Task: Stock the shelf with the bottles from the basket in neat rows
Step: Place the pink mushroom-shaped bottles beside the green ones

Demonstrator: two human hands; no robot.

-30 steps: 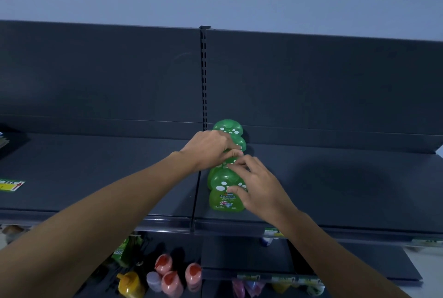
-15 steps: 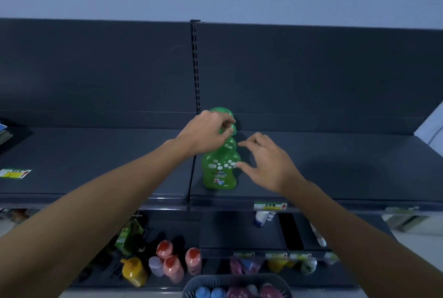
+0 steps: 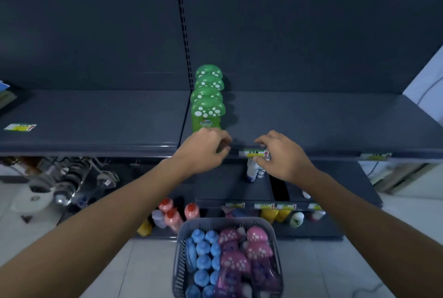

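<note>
Several green bottles with white-spotted mushroom caps (image 3: pixel 208 108) stand in one row, front to back, on the dark shelf (image 3: pixel 311 125) just right of the upright post. My left hand (image 3: pixel 203 151) hovers at the shelf's front edge below the front bottle, fingers loosely curled, holding nothing. My right hand (image 3: pixel 280 154) is beside it over the price label, fingers relaxed and empty. On the floor below, a grey basket (image 3: pixel 182 257) holds blue-capped bottles (image 3: pixel 203 259) and pink mushroom-capped bottles (image 3: pixel 239 261).
Lower shelves carry orange-capped (image 3: pixel 172 216), yellow (image 3: pixel 275 215) and white bottles (image 3: pixel 254 170). Metal racks (image 3: pixel 69 178) lie at the lower left. A price label (image 3: pixel 20 127) sits on the left shelf section. A white wall with a cable stands at the right.
Both hands have let go of the green bottles and drawn back toward me to the shelf's front edge. The view has tilted down, so the basket is now in full sight.
</note>
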